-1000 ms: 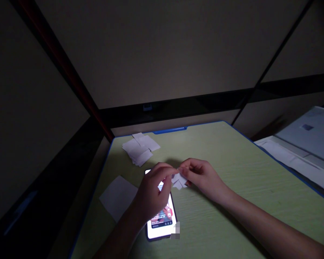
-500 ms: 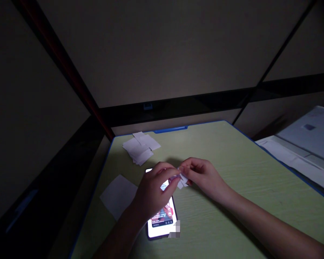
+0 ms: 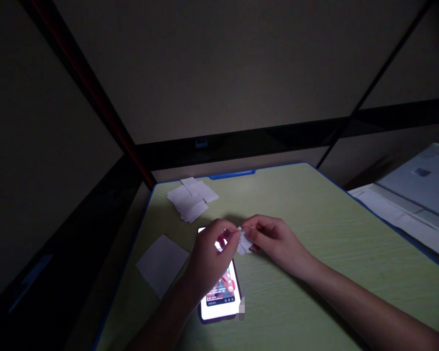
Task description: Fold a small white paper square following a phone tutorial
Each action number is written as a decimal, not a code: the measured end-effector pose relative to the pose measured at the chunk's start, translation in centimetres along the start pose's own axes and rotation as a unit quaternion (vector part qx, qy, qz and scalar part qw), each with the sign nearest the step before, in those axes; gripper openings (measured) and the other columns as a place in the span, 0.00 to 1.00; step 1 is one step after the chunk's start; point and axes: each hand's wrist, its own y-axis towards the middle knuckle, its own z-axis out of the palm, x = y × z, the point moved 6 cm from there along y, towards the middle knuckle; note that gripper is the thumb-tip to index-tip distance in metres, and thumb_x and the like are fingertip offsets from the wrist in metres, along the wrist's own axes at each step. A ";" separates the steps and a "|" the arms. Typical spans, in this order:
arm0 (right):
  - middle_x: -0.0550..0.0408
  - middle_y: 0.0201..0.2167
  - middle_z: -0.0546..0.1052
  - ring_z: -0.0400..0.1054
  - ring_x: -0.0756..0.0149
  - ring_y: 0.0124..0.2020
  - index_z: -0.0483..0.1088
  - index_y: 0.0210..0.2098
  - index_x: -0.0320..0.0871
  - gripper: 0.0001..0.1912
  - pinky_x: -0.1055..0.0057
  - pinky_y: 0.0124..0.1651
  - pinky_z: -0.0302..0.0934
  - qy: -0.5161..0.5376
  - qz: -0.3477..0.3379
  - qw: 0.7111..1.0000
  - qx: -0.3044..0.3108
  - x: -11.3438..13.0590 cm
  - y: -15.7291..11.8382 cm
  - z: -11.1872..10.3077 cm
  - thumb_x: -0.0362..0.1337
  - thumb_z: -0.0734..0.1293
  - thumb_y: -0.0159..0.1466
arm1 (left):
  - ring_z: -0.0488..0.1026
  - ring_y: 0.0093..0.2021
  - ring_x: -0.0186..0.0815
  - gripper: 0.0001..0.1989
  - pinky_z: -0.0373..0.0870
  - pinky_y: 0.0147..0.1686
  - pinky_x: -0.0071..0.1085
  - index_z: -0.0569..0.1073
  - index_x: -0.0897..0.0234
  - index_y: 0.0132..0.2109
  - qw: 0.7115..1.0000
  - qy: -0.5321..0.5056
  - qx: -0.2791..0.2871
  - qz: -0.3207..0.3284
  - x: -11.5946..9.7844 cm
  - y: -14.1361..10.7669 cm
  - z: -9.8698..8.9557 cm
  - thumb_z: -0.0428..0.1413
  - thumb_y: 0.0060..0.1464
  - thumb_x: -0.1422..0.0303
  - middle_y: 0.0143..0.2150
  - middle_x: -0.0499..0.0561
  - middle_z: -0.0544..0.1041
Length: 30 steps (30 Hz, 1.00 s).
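One small piece of white folded paper (image 3: pixel 244 242) is between your fingertips. Its overlapping flaps suggest the folding is partly done, though the dim light makes it hard to judge how many folds are in or remain. The square sheet (image 3: pixel 162 264), beyond your left fingers on their outer side, lies flat with no fold showing, and so do the loose papers (image 3: pixel 190 199) overlapping past your fingertips, up and to the left.

Your left hand (image 3: pixel 210 258) has thumb and forefinger brought together on the piece's upper left edge, leaving a rounded gap behind their tips. Your right hand (image 3: pixel 278 243) pinches its right side between thumb and forefinger, the other fingers curled in below. Under your left fingers, the lit phone (image 3: pixel 223 312) lies on the green table (image 3: pixel 314 219).
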 end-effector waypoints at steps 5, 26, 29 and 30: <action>0.61 0.18 0.65 0.57 0.73 0.21 0.70 0.32 0.37 0.11 0.73 0.24 0.50 -0.007 -0.001 1.000 0.007 0.0 0.0 0.2 0.41 0.65 0.59 | 0.69 0.28 0.30 0.01 0.65 0.27 0.24 0.69 0.63 0.34 0.999 -0.005 -0.027 -0.022 0.7 0.0 0.0 0.53 0.54 0.73 0.27 0.45 0.71; 0.61 0.18 0.65 0.57 0.73 0.21 0.71 0.30 0.38 0.10 0.73 0.24 0.51 -0.020 0.001 1.000 0.002 0.2 0.0 0.0 0.40 0.66 0.58 | 0.70 0.29 0.30 0.04 0.66 0.29 0.25 0.70 0.65 0.31 0.999 0.005 -0.022 0.032 -0.7 0.5 -0.6 0.53 0.52 0.77 0.28 0.47 0.73; 0.61 0.19 0.65 0.57 0.73 0.21 0.71 0.30 0.39 0.09 0.73 0.24 0.51 -0.015 -0.006 1.000 0.006 0.3 0.0 0.1 0.40 0.66 0.58 | 0.70 0.28 0.30 0.02 0.66 0.29 0.24 0.70 0.64 0.32 1.000 -0.007 -0.025 -0.011 -0.2 0.4 -0.4 0.53 0.52 0.75 0.27 0.46 0.73; 0.61 0.19 0.65 0.57 0.73 0.21 0.71 0.30 0.39 0.09 0.73 0.24 0.52 -0.014 -0.009 1.000 0.009 0.3 0.0 0.1 0.40 0.66 0.58 | 0.70 0.28 0.30 0.02 0.66 0.29 0.24 0.69 0.64 0.32 0.999 -0.015 -0.027 -0.017 -0.1 0.4 -0.3 0.53 0.52 0.75 0.27 0.46 0.73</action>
